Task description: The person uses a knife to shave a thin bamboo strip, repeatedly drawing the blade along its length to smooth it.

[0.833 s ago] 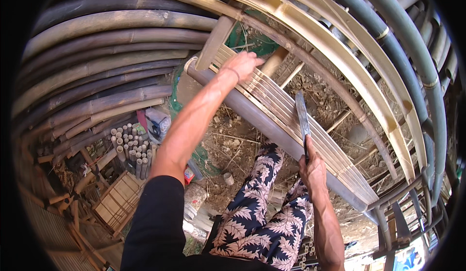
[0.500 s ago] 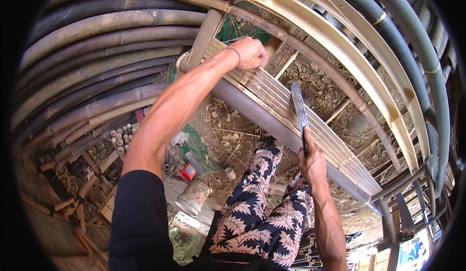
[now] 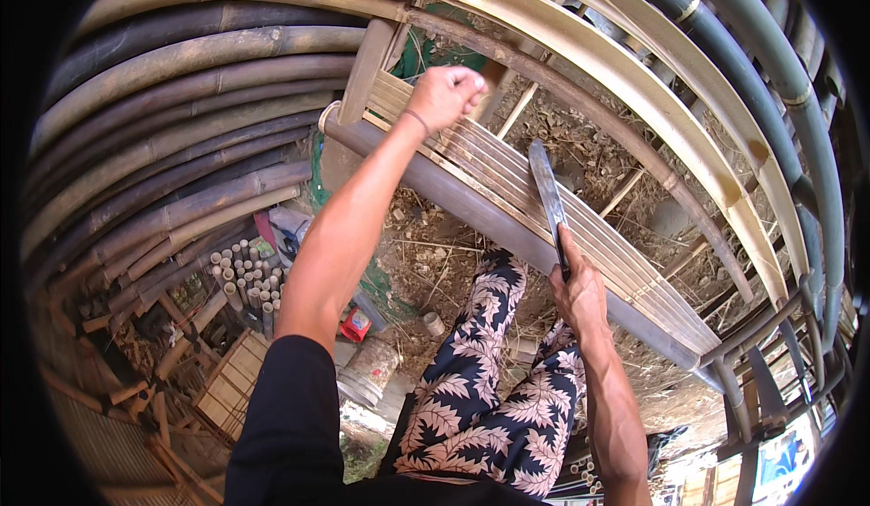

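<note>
My right hand (image 3: 581,296) is closed around the dark handle of a long knife (image 3: 546,184). The blade points up and away, over a row of split bamboo strips (image 3: 507,181). These pale, narrow strips lie side by side, slanting from the upper left down to the right. Along their near side runs a thick grey bamboo pole (image 3: 476,209). My left hand (image 3: 448,96) is above the far-left part of the strips, its fingers curled closed. Whether anything small is inside them is hidden.
Bamboo poles (image 3: 208,80) are stacked at the left, and curved split bamboo (image 3: 625,80) spans the far right. A wooden post (image 3: 370,67) stands by the strips' left end. Short cut bamboo pieces (image 3: 245,275), a red container (image 3: 355,323) and a bucket (image 3: 370,372) sit lower left.
My left hand has shifted slightly left, its fingers still curled. The knife stays in my right hand at nearly the same angle. The view has turned slightly, showing more of the cut bamboo pieces.
</note>
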`<state>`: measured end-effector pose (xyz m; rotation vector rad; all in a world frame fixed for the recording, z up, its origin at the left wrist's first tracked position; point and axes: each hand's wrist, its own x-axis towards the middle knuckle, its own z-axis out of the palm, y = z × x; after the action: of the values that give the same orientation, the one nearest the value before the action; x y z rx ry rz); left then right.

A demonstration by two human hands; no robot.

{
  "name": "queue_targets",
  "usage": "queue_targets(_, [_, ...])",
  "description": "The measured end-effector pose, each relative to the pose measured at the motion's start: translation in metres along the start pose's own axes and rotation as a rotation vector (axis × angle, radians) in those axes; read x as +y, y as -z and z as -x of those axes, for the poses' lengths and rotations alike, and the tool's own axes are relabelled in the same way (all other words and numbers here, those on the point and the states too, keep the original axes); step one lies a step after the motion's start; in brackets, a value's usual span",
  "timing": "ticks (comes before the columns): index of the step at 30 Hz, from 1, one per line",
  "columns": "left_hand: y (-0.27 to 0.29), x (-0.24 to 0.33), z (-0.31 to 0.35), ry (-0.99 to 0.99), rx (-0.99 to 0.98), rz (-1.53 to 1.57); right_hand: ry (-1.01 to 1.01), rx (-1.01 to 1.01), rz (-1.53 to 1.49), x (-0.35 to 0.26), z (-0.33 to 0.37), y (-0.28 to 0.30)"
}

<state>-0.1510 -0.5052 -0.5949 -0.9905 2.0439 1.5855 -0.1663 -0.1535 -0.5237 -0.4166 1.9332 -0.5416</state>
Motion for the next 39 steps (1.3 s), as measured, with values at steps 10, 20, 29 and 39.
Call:
queue_targets(10, [-0.012, -0.045, 0.031, -0.175, 0.125, -0.506, 0.005, -0.003, -0.079, 0.005, 0.002, 0.0])
queue_targets(20, [-0.103, 0.053, 0.08, -0.193, -0.465, 0.482, 0.043, 0.041, -0.211, 0.027, 0.007, -0.014])
queue_targets(29, [-0.171, 0.051, 0.15, -0.465, -0.242, -0.92, -0.192, 0.235, -0.083, 0.108, 0.209, -0.027])
queue_targets(39, [-0.293, 0.139, -0.016, -0.513, -0.159, -1.335, -1.061, 0.484, -0.921, 0.211, 0.398, -0.018])
